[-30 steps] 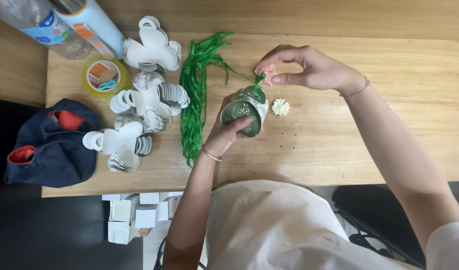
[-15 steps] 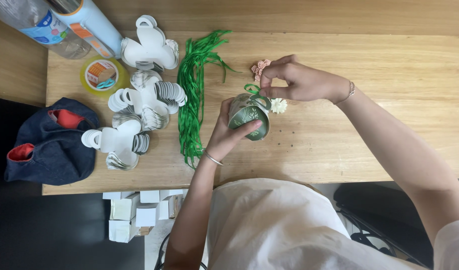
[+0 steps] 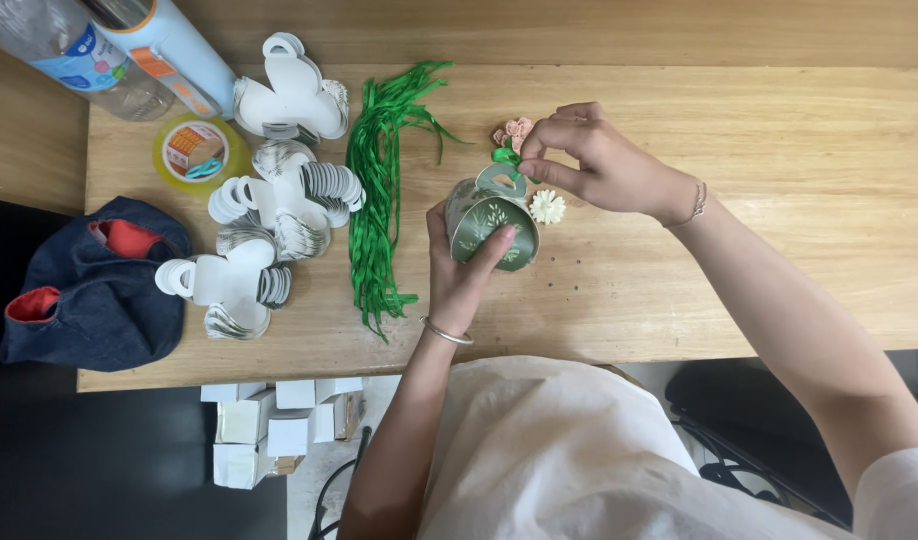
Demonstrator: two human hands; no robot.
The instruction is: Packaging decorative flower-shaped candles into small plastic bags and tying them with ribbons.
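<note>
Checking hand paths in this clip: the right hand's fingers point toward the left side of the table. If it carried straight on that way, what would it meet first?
Probably the green ribbon bundle. The right hand pinches a green strip above the small green box; height is unclear.

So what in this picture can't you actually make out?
- Head view: the green box's near side, covered by the left hand.
- The green ribbon end, pinched under the right hand's fingers.
- The clear bottle, cut off by the top edge.
- The small white boxes' contents, shut.
</note>
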